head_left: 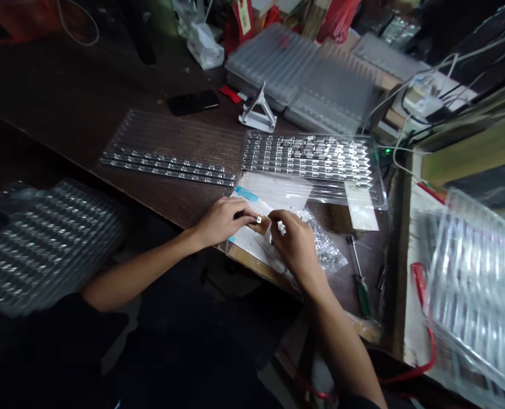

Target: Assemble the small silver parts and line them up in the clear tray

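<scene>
A small part (pixel 258 220) is pinched between the thumb and fingers of the left hand (pixel 223 222), with its pale face left exposed between the hands, seemingly so that it can be reached from the other side. The fingers of the right hand (pixel 293 236) are curled close beside it; whether anything is gripped there cannot be told. Both hands are held low over a white board (pixel 252 245), apparently used as a work surface. Just beyond the right hand, a clear bag (pixel 338 263) of small shiny pieces is laid, presumably for short reaches. Ahead of the hands, a well-filled tray (pixel 329 195) and a sparsely filled tray (pixel 171 132) are set side by side on the tabletop (pixel 188 201), probably to be within reach. Farther right, a green-handled screwdriver (pixel 362 295) is left lying.
</scene>
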Demonstrator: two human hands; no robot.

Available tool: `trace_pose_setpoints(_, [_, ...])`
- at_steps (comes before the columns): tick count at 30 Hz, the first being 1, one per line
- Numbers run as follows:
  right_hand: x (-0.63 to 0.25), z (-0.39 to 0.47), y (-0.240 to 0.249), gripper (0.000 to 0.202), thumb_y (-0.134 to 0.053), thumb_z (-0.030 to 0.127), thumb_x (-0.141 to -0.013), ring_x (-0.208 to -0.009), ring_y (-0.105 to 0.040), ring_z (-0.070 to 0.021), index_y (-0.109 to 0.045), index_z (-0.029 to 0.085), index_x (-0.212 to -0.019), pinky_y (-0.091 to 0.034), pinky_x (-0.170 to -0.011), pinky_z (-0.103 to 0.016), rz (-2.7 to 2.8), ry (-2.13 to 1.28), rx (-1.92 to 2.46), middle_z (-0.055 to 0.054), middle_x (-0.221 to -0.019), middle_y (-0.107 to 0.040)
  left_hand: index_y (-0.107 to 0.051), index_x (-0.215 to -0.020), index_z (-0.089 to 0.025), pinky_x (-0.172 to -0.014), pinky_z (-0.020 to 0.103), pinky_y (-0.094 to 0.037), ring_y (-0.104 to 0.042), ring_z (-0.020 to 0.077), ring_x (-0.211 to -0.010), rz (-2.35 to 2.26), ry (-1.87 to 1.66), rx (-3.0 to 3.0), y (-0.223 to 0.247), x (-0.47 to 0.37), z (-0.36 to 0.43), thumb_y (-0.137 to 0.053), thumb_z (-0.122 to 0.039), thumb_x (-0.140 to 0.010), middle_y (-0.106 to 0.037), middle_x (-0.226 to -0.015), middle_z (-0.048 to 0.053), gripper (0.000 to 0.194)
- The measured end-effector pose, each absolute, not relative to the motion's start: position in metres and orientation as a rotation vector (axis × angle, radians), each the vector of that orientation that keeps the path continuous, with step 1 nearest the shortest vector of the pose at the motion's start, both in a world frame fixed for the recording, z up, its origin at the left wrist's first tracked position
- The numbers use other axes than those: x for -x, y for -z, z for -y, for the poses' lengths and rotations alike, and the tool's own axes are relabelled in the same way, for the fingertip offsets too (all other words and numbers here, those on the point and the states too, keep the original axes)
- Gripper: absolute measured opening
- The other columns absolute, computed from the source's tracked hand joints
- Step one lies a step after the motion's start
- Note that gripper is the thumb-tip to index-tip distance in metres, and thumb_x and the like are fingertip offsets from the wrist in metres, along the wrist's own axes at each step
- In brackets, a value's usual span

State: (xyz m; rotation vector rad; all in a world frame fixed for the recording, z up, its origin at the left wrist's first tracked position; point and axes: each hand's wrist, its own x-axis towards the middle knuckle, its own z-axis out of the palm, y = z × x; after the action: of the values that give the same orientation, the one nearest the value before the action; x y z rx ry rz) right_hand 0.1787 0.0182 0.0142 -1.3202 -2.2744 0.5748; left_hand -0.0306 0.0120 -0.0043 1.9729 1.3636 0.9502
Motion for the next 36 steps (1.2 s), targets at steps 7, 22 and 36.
trace_pose_setpoints(7, [-0.167,-0.015,-0.008,0.015,-0.049,0.02,-0.098,-0.084,-0.067,-0.0217,-0.063,0.022,-0.103,-0.049,-0.076,-0.031,2.441,-0.585,1.191,-0.007,-0.092,-0.073,-0.068,-0.097,-0.022,-0.086,0.036,-0.043,-0.063,0.0226,-0.094,-1.569,-0.815,-2.156,0.004,0.039,-0.001,-0.064,-0.028,-0.093,-0.074,-0.099,0.001,0.008])
trace_pose_setpoints(22, [-0.21,-0.027,-0.028,0.012,-0.064,0.026,-0.089,-0.083,-0.066,-0.022,-0.075,0.021,-0.09,-0.046,-0.073,-0.031,2.493,-0.534,1.584,-0.007,-0.089,-0.074,-0.067,-0.084,-0.021,-0.082,0.033,-0.045,-0.065,0.0199,-0.086,-1.435,-1.002,-2.067,0.001,0.0,-0.005,-0.076,-0.025,-0.083,-0.072,-0.083,0.0,0.01])
trace_pose_setpoints(36, [-0.208,-0.024,-0.028,0.022,-0.052,0.021,-0.093,-0.085,-0.069,-0.0211,-0.071,0.019,-0.104,-0.049,-0.077,-0.031,2.301,-0.688,1.403,-0.008,-0.096,-0.075,-0.067,-0.084,-0.02,-0.08,0.033,-0.044,-0.062,0.0212,-0.09,-1.454,-0.9,-2.105,0.011,-0.001,-0.009,-0.073,-0.025,-0.086,-0.07,-0.086,0.002,0.009])
